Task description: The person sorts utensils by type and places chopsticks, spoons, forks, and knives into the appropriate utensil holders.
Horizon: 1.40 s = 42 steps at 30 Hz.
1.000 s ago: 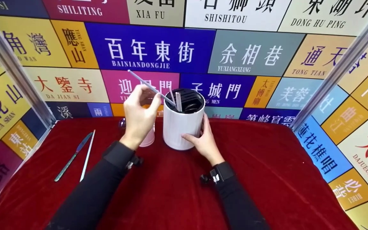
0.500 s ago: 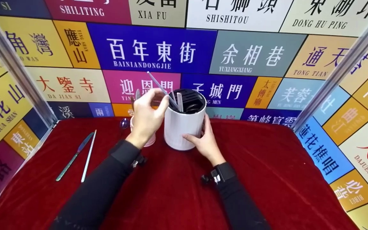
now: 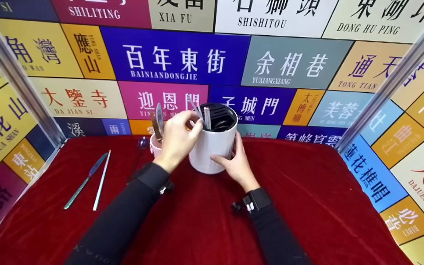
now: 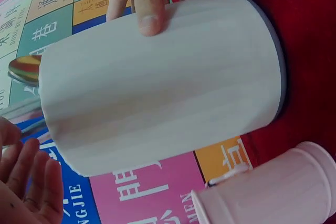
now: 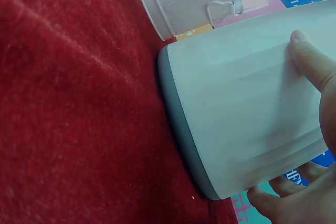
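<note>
A white cylindrical cutlery holder [image 3: 212, 151] with a black slotted top stands upright at the back of the table. My right hand [image 3: 239, 163] grips its right side, the thumb across the front and the other fingers round the side. At the holder's left rim, my left hand [image 3: 179, 138] pinches a thin metallic chopstick [image 3: 194, 106] whose lower part is inside the holder. Other chopsticks [image 3: 207, 117] stand in a slot beside it. In the left wrist view, a colourful utensil end [image 4: 24, 71] sticks out of the holder's top.
Left of the holder, partly behind my left hand, is a small pink bucket [image 3: 155, 145] with utensils [image 3: 159, 116] in it. A dark spoon [image 3: 143, 142] is just beside the bucket. An iridescent table knife [image 3: 87, 180] and a single chopstick [image 3: 102, 180] lie on the red cloth [image 3: 204, 221].
My left hand has moved right and closer to the rim, and the pinched chopstick has sunk lower into the holder. More of the bucket's utensils shows. My right hand keeps its grip in place.
</note>
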Tool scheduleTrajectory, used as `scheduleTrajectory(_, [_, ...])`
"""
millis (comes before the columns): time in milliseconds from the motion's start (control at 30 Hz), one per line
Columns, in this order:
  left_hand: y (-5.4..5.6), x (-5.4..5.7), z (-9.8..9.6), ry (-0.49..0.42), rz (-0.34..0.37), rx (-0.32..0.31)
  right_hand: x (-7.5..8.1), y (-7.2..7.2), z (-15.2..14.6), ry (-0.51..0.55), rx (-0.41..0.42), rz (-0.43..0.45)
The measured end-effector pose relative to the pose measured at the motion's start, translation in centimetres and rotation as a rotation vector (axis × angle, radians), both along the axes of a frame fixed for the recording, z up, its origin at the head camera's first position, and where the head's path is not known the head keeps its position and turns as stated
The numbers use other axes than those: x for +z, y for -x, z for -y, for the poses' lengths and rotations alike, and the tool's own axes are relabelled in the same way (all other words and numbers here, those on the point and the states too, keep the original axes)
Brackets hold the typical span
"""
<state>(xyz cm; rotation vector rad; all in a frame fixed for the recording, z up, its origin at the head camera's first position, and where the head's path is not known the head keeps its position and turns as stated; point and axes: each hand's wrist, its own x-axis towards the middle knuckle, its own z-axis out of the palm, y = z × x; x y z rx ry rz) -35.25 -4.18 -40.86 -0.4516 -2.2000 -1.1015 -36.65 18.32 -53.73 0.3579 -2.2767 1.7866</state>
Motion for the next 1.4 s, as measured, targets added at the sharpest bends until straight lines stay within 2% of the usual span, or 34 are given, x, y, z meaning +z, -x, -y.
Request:
scheduleTrajectory(233, [0.0, -0.4, -0.4, 0.086, 0.047, 0.051, 0.0, -0.1, 0.1, -0.004, -0.003, 0.003])
scheduleTrajectory(567, [-0.5, -0.9, 0.3, 0.051, 0.057, 0.065, 0.0, -0.1, 0.0, -0.009, -0.009, 0.006])
scheduleTrajectory(800, [-1.3, -1.6, 1.6, 0.045, 0.078, 0.054, -0.1, -0.2, 0.1, 0.006, -0.012, 0.002])
scheduleTrajectory(933, [-1.9, -1.9, 2.3, 0.062, 0.079, 0.072, 0.0, -0.2, 0.2, 0.015, -0.014, 0.000])
scheduleTrajectory(1033, [-2.3, -1.9, 2.9, 0.059, 0.081, 0.071, -0.1, -0.2, 0.2, 0.019, -0.016, -0.001])
scheduleTrajectory(1233, [-3.2, -1.7, 4.3, 0.034, 0.091, 0.026, -0.2, -0.1, 0.1, 0.004, -0.022, 0.005])
scheduleTrajectory(1400, [-3.8, -1.8, 5.9, 0.031, 0.091, 0.040, -0.2, 0.0, 0.1, 0.003, -0.017, 0.006])
